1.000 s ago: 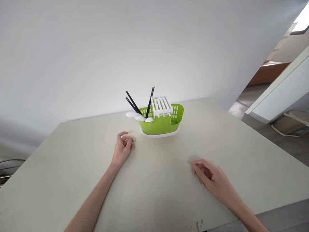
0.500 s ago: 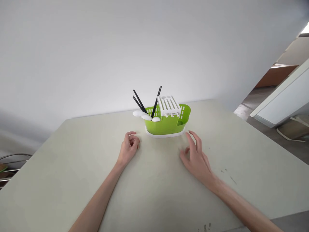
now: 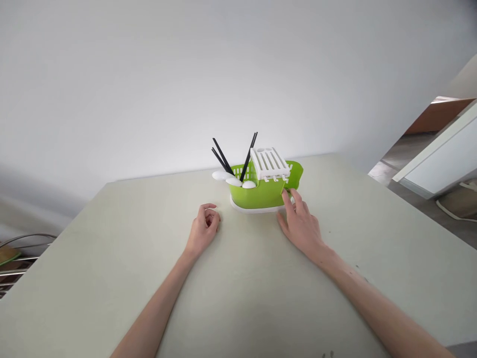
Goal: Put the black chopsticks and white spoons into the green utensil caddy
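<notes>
A green cutlery basket with a white base stands at the back of the table. Black chopsticks and white spoons lean out of its left part. A white slatted rack with small hooks spans the top. My right hand is at the basket's front right, its fingertips over the low cut-out in the wall and its thumb apart, lower down near the base. Whether the fingertips touch the basket is hard to see. My left hand rests on the table left of the basket, fingers curled, nothing visible in them.
The pale table backs onto a white wall. Dark marks spot its surface at the right. Beyond the left edge is a metal wire rack; a white cabinet stands past the right edge.
My right hand has moved forward to the basket's front right wall. My left hand keeps its curled pose. The whole view has shifted slightly.
</notes>
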`<state>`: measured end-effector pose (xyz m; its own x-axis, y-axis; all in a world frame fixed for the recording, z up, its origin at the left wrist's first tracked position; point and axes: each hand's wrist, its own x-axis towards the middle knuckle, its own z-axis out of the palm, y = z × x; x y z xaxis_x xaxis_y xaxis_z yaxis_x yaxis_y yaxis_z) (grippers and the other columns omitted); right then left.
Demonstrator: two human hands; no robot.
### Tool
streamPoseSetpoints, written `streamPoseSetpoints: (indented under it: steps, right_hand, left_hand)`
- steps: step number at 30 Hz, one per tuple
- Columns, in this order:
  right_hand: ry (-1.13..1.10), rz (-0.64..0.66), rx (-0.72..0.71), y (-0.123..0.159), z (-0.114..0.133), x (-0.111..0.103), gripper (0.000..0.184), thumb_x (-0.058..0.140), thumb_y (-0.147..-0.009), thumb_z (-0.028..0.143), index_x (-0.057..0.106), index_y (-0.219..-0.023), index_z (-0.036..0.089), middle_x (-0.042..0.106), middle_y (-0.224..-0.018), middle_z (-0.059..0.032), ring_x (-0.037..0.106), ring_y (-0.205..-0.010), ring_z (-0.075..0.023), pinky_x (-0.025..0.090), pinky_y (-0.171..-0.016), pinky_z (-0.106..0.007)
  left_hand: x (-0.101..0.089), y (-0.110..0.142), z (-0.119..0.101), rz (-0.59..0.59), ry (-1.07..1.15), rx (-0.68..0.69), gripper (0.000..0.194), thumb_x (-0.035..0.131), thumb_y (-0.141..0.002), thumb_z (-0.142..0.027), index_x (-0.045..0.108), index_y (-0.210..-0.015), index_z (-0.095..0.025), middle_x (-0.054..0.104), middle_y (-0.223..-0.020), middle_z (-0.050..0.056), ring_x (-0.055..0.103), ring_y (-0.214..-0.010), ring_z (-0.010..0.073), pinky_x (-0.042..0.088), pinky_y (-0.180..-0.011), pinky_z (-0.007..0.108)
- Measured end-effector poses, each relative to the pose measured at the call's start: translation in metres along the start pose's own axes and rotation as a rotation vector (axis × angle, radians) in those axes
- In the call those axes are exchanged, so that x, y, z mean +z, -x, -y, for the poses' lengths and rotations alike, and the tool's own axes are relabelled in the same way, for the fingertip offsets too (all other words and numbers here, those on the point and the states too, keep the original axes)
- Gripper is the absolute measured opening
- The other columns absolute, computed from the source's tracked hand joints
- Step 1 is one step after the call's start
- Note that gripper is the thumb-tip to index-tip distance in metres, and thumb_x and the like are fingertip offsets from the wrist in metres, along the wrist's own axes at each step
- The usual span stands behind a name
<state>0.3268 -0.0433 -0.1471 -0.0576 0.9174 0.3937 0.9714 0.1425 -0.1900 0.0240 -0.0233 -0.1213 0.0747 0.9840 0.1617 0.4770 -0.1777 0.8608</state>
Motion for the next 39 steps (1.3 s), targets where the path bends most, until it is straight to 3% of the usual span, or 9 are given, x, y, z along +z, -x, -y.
streamPoseSetpoints:
  steps: [4, 13, 24, 29, 33, 36, 39]
  right_hand:
    - [0.034, 0.02, 0.031, 0.0, -0.015, 0.002, 0.068, 0.032, -0.107, 0.039, 0.014, -0.171, 0.024, 0.034, -0.168, -0.02, 0.059, -0.121, -0.0384, 0.062, -0.064, -0.044]
    - [0.117, 0.041, 0.1, -0.01, -0.092, 0.001, 0.072, 0.033, -0.106, 0.051, 0.017, -0.169, 0.022, 0.027, -0.173, -0.0178, 0.059, -0.128, -0.0389, 0.063, -0.07, -0.046]
    - [0.149, 0.09, 0.222, -0.023, -0.122, 0.006, 0.081, 0.043, -0.1, 0.055, 0.018, -0.167, 0.016, 0.025, -0.172, -0.0241, 0.071, -0.102, -0.0333, 0.059, -0.065, -0.042]
    - [0.095, 0.093, 0.332, -0.023, -0.121, 0.012, 0.09, 0.053, -0.093, 0.053, 0.012, -0.168, 0.022, 0.015, -0.175, -0.0233, 0.073, -0.095, -0.031, 0.059, -0.068, -0.044]
    - [-0.119, -0.071, 0.471, -0.006, -0.105, 0.025, 0.104, 0.059, -0.088, 0.047, -0.001, -0.169, 0.024, 0.005, -0.177, -0.0244, 0.071, -0.116, -0.0365, 0.062, -0.076, -0.048]
    - [-0.246, -0.131, 0.458, 0.01, -0.094, 0.032, 0.104, 0.059, -0.089, 0.047, -0.002, -0.169, 0.025, 0.002, -0.177, -0.0233, 0.065, -0.131, -0.0384, 0.059, -0.093, -0.054]
    - [-0.304, -0.136, 0.417, 0.022, -0.084, 0.034, 0.1, 0.059, -0.092, 0.046, -0.001, -0.17, 0.024, 0.005, -0.176, -0.026, 0.065, -0.131, -0.0396, 0.053, -0.104, -0.059]
  left_hand:
    - [-0.005, 0.004, 0.005, 0.002, -0.015, 0.004, 0.024, 0.052, -0.096, -0.034, 0.048, -0.118, -0.023, 0.06, -0.08, -0.004, 0.056, -0.065, 0.0131, 0.043, -0.064, 0.027]
    - [-0.001, 0.011, 0.008, 0.002, -0.021, 0.004, 0.024, 0.051, -0.097, -0.034, 0.048, -0.117, -0.024, 0.06, -0.078, -0.004, 0.054, -0.065, 0.0133, 0.042, -0.062, 0.027]
    - [-0.022, 0.019, 0.029, 0.024, -0.014, 0.013, 0.023, 0.05, -0.097, -0.034, 0.049, -0.118, -0.024, 0.061, -0.08, -0.004, 0.053, -0.065, 0.0135, 0.041, -0.063, 0.028]
    - [-0.025, 0.018, 0.034, 0.023, -0.031, 0.023, 0.022, 0.049, -0.097, -0.032, 0.05, -0.118, -0.024, 0.062, -0.08, -0.004, 0.051, -0.064, 0.0134, 0.04, -0.063, 0.028]
    - [-0.026, 0.018, 0.036, 0.027, -0.023, 0.028, 0.023, 0.051, -0.097, -0.034, 0.05, -0.117, -0.024, 0.062, -0.08, -0.003, 0.051, -0.063, 0.0136, 0.04, -0.063, 0.028]
    - [-0.026, 0.019, 0.036, 0.029, -0.028, 0.029, 0.023, 0.05, -0.098, -0.036, 0.051, -0.117, -0.024, 0.062, -0.08, -0.003, 0.051, -0.064, 0.0139, 0.04, -0.064, 0.028]
    - [-0.025, 0.021, 0.033, 0.026, -0.056, 0.023, 0.023, 0.05, -0.098, -0.036, 0.052, -0.117, -0.024, 0.063, -0.081, -0.003, 0.052, -0.065, 0.0143, 0.041, -0.065, 0.028]
